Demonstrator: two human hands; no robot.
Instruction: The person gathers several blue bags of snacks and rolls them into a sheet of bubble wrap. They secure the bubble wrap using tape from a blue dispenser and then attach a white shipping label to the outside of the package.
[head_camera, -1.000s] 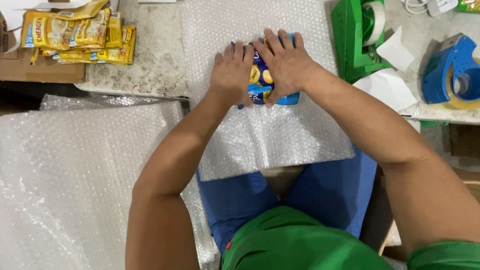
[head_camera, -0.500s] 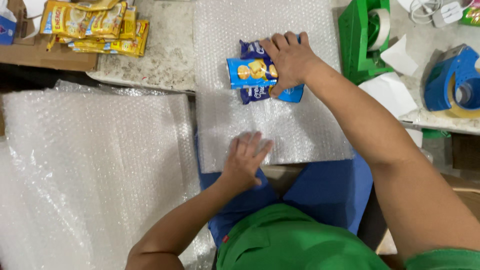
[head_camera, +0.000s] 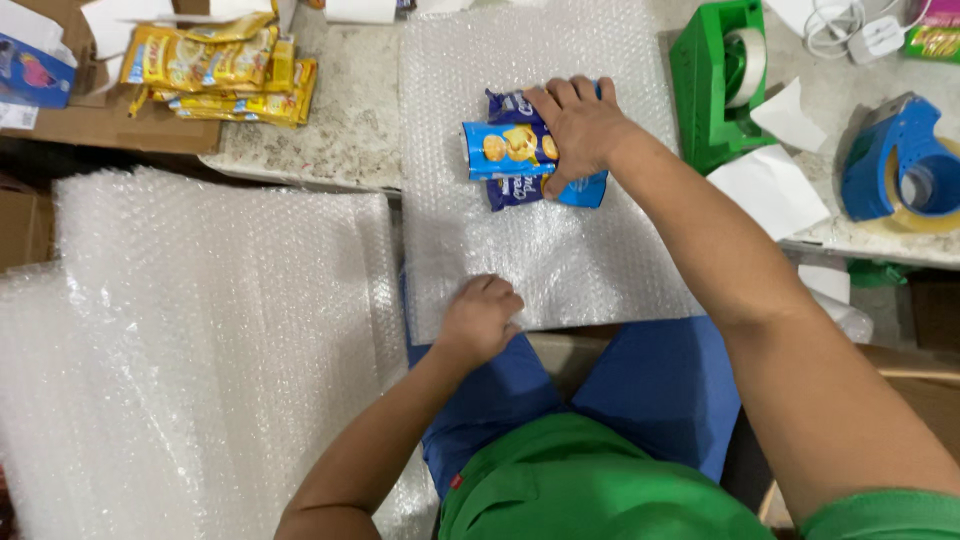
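A sheet of bubble wrap (head_camera: 540, 260) lies across the counter edge and over my lap. On its middle sit blue snack packets (head_camera: 505, 150) stacked together. My right hand (head_camera: 580, 130) presses down on them, fingers curled over their right side. My left hand (head_camera: 482, 318) grips the near left edge of the sheet, fingers closed on the wrap.
A thick stack of bubble wrap sheets (head_camera: 200, 340) lies to my left. Yellow packets (head_camera: 220, 65) sit on a cardboard box at the back left. A green tape dispenser (head_camera: 725, 80), a blue tape dispenser (head_camera: 905, 165) and white paper pieces (head_camera: 770, 185) stand to the right.
My left hand left the packets, dropped to the sheet's near edge and took hold of it. My right hand stays on the packets.
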